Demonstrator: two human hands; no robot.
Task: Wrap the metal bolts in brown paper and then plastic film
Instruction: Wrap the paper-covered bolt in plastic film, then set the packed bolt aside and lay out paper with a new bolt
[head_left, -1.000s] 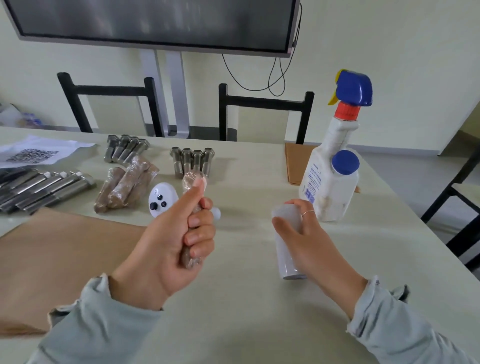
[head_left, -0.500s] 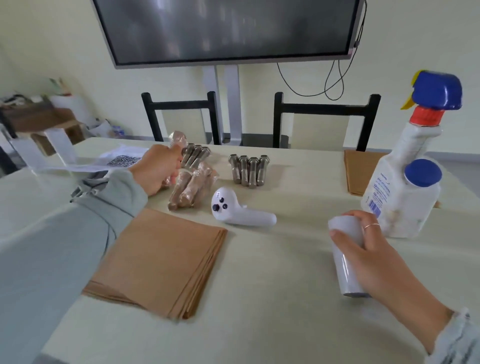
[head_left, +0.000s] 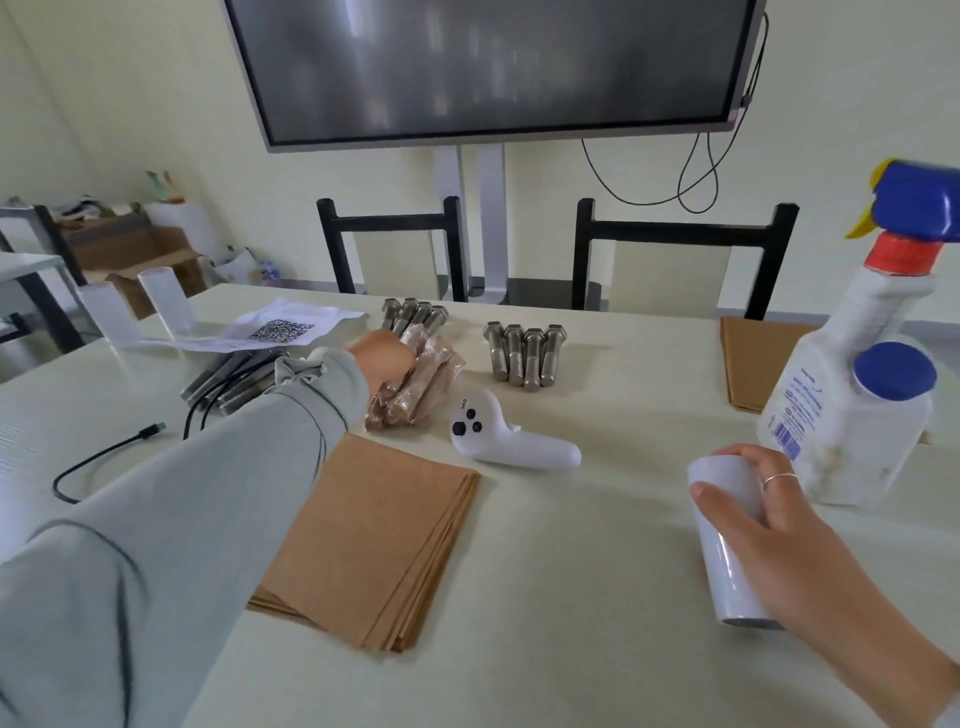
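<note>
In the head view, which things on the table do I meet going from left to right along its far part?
QR code sheet → wrapped bolts → bare bolts → far brown paper → spray bottle.

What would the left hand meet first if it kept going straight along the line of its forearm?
The left hand already rests on the pile of wrapped bolts. Straight on, up and away across the table, it would probably reach the bare bolts lying just behind that pile, though depth there is hard to judge.
</note>
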